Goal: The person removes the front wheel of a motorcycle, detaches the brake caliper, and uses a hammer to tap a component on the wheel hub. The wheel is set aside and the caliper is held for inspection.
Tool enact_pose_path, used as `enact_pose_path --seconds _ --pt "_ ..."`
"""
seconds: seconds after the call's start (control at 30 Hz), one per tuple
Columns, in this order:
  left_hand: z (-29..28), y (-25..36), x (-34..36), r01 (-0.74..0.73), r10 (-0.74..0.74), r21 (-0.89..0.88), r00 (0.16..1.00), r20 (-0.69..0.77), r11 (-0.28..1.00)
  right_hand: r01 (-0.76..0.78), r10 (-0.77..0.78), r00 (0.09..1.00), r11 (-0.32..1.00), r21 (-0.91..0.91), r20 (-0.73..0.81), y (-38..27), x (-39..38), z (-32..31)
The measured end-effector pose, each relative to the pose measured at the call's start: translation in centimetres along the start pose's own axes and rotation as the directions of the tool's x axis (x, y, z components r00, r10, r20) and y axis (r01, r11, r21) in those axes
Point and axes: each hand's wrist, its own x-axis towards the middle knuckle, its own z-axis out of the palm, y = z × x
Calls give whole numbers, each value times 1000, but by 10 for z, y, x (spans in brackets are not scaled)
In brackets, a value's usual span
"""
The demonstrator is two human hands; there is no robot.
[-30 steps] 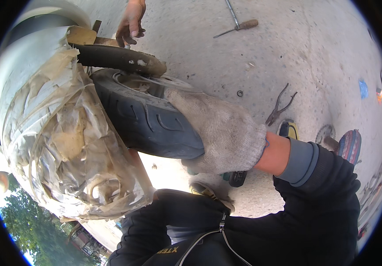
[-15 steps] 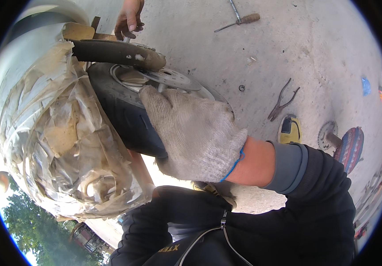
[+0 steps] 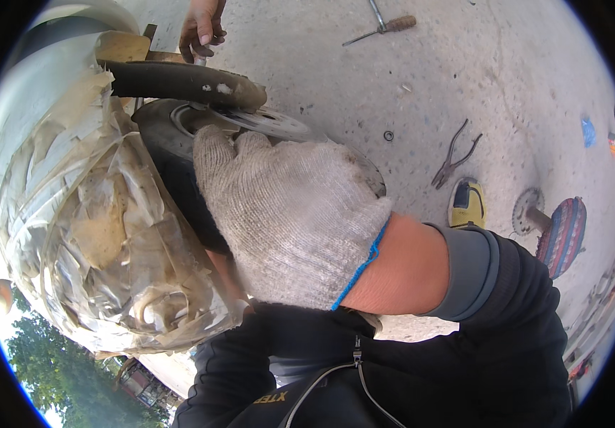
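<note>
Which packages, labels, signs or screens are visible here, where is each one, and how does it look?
Plastic wrapping: clear film and tan tape over the pale vehicle body, left of the gloved right hand on the tyre.
Printed lettering: small and yellow, on the dark jacket at the lower edge.
No signs or screens show.

bright, even daylight washes the pale concrete ground (image 3: 507, 85), with only soft, short shadows. glare glints off the crinkled plastic wrap (image 3: 93, 235). the fisheye bends edges toward a black rim; the close gloved hand (image 3: 286, 221) is slightly soft.
</note>
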Motion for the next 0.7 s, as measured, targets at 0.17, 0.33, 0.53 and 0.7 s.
enact_pose_path --seconds 0.17,0.33,0.53,0.7 --pt "-2 1 -1 2 -2 -8 1000 2 1000 -115 111 985 993 25 132 -5 -1 3" --pt "-4 0 -3 11 -11 -2 1000 1 1000 -73 71 995 997 27 67 -2 -11 11" --pt "-3 -2 -4 8 -8 -12 1000 5 1000 -35 40 998 990 138 -37 1 -12 18" --pt "-1 -5 -6 4 -3 -26 1000 10 1000 -97 86 986 992 77 144 10 -8 1"
